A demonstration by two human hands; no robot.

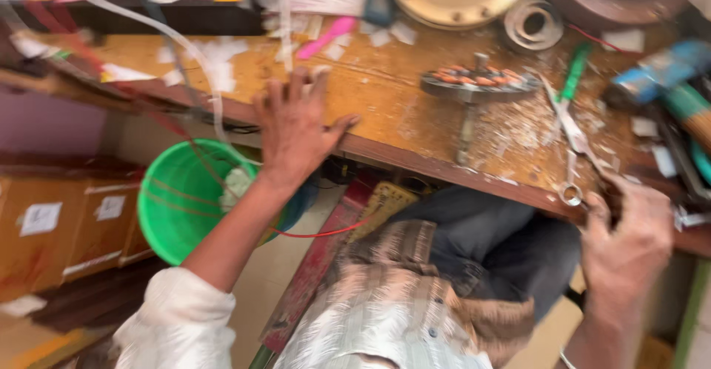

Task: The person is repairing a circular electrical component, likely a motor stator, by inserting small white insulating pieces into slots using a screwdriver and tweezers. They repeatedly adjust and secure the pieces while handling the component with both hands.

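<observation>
Wooden and scuffed, the surface (385,95) fills the upper frame, littered with white scraps. Nearest us, lower right, our right hand (626,247) closes at the edge by the scissors (574,147); blur keeps us from telling whether its grip pinches them. Left of centre, our left hand (296,128) lies flat, fingers spread, seemingly to brace. Beyond sits a wound stator (480,82) on its shaft. A green bucket (185,199) waits below.

We count two hands, the left hand (296,128) and the right hand (626,239). On the counter (385,91) we see one wound stator (480,82), one pair of scissors (572,147), one green-handled screwdriver (574,73) and one pink comb (326,37). Below sits one green bucket (181,199).
</observation>
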